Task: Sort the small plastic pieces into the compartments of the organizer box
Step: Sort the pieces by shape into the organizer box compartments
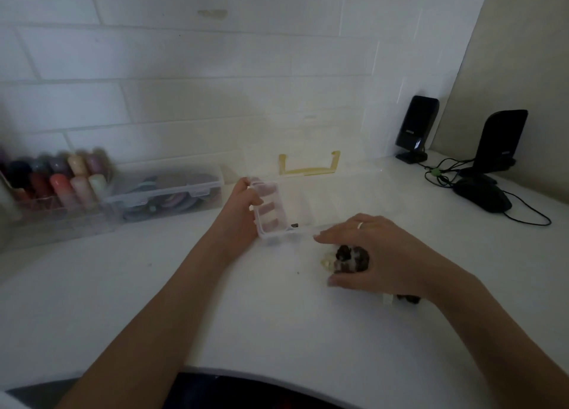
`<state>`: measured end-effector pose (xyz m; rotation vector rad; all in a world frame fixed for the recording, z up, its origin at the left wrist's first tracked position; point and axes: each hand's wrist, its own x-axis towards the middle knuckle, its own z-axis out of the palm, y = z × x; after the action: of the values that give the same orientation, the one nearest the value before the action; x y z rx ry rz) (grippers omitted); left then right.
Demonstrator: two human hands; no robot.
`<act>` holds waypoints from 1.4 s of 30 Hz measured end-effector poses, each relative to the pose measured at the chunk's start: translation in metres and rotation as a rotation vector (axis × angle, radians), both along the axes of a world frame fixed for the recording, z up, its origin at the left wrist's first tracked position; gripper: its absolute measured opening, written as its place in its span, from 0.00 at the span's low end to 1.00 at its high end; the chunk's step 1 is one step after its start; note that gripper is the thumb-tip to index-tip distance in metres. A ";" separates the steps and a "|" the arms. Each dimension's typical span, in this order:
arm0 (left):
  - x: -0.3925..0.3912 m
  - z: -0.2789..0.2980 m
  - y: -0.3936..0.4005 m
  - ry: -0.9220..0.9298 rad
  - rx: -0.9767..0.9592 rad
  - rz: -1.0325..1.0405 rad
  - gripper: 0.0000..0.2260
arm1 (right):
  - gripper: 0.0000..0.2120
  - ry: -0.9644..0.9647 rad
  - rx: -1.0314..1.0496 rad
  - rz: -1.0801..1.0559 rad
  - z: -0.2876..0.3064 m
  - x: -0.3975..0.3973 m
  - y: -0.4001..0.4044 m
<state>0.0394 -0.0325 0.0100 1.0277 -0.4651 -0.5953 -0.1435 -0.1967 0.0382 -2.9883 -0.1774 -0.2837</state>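
- Ok so we've got the clear organizer box [308, 205] sitting on the white counter [154, 285], lid [308, 144] flipped up against the tiled wall, with a yellowish handle [308, 165] showing through it.
- Our left hand [246, 205] is wrapped around the box's left end, thumb on the outside wall and fingers [267, 207] curled down into the leftmost compartment, so it's clamped on the box.
- One small dark piece [294, 225] already sits inside the box, near the front wall, just right of that left compartment.
- The pile of small plastic pieces [345, 259] (dark brown ones and some pale ones) is on the counter right in front of the box.
- Our right hand [375, 251] hangs flat over that pile, fingers spread and loosely stretched out, palm down. We honestly can't tell if it has anything pinched underneath.
- A few more pieces [403, 298] peek out beside the right wrist.
- Off to the left there's a clear case of round discs [172, 193] and a tray of colourful bottles [55, 181]. On the right, two black speakers [417, 128] and a black mouse [483, 194].
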 end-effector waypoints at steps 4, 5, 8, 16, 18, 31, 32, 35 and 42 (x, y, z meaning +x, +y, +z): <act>-0.002 0.002 -0.003 0.052 -0.024 0.036 0.12 | 0.22 0.023 0.003 -0.044 -0.007 -0.003 -0.006; -0.003 0.002 -0.004 0.052 -0.016 0.053 0.11 | 0.19 0.016 0.036 -0.047 -0.008 -0.003 -0.006; -0.004 0.002 -0.007 0.047 0.004 0.093 0.07 | 0.14 -0.027 0.094 -0.066 -0.006 -0.003 -0.004; -0.008 0.001 -0.012 0.065 0.005 0.215 0.10 | 0.11 -0.168 0.437 -0.059 0.000 -0.005 0.001; -0.014 0.002 -0.015 0.044 -0.014 0.224 0.11 | 0.11 -0.282 0.532 -0.085 -0.001 -0.003 0.004; -0.030 0.009 -0.015 -0.135 -0.002 0.287 0.14 | 0.10 -0.548 0.341 -0.070 -0.012 0.008 0.021; -0.031 0.009 -0.015 -0.134 -0.001 0.288 0.14 | 0.10 -0.538 0.317 -0.065 -0.013 0.009 0.021; -0.032 0.009 -0.016 -0.125 -0.007 0.285 0.14 | 0.08 -0.504 0.368 -0.115 -0.013 0.010 0.014; -0.028 0.008 -0.015 -0.148 -0.029 0.264 0.14 | 0.08 -0.519 0.252 -0.243 -0.016 0.009 0.002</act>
<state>0.0119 -0.0477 0.0176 1.0885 -0.4569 -0.2781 -0.1348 -0.1946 0.0224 -2.6212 0.1622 -1.0230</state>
